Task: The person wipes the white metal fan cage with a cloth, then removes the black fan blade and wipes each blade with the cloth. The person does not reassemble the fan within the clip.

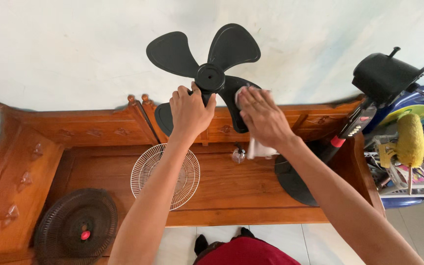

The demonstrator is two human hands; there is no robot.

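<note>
A black fan blade unit (pixel 209 59) with several blades is held up in front of the pale wall. My left hand (pixel 190 112) grips it from behind, just below its round hub. My right hand (pixel 263 118) presses a white cloth (pixel 260 147) flat against the lower right blade; most of the cloth is hidden under the palm, and its end hangs below the wrist.
A carved wooden bench (pixel 231 191) stands below. On it lie a white wire fan grille (pixel 165 175) and a dark fan grille (pixel 77 225) with a red centre. A black stand fan body (pixel 369 93) leans at the right, its round base (pixel 295 179) on the seat. A yellow brush (pixel 410 140) lies far right.
</note>
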